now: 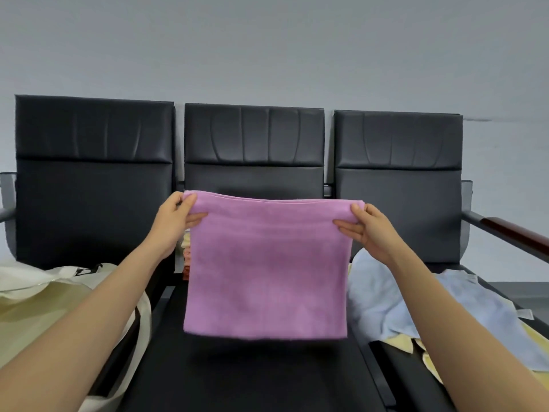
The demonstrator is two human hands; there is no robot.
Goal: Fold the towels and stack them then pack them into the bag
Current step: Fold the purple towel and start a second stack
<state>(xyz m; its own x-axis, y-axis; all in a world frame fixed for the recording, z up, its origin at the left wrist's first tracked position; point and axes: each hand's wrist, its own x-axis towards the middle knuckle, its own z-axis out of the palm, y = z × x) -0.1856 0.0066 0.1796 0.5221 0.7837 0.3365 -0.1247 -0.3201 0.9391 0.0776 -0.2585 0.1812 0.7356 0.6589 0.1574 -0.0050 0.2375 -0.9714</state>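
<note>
— Left hand pinches the top left corner of the purple towel. The right hand is clamped on the top right corner in the same way.

— And where does the towel hang?

— In the air over the middle seat. It hangs flat from a doubled top edge, and its lower edge is clear of the cushion.

— Which step is that, then?

— Folding, I'd say. It looks halved already and hangs as a near square. The next move probably calls for bringing the two corners together, or for laying it on the seat and folding across. Either way the edges need to stay matched so it sits flat on the pile.

— Is there a pile?

— A stack of folded towels shows just behind the towel's left edge, at the back of the middle seat. It is pale yellow over pink and rust, and most of it is hidden.

— And the bag?

— The bag lies slumped on the left seat, cream, with a dark handle. Its mouth isn't turned to the camera, so I can't tell what is in it. No towel shows there, and packing looks not yet begun.

— Anything left to fold?

— A blue towel lies rumpled on the right seat, over a yellow towel.
</note>
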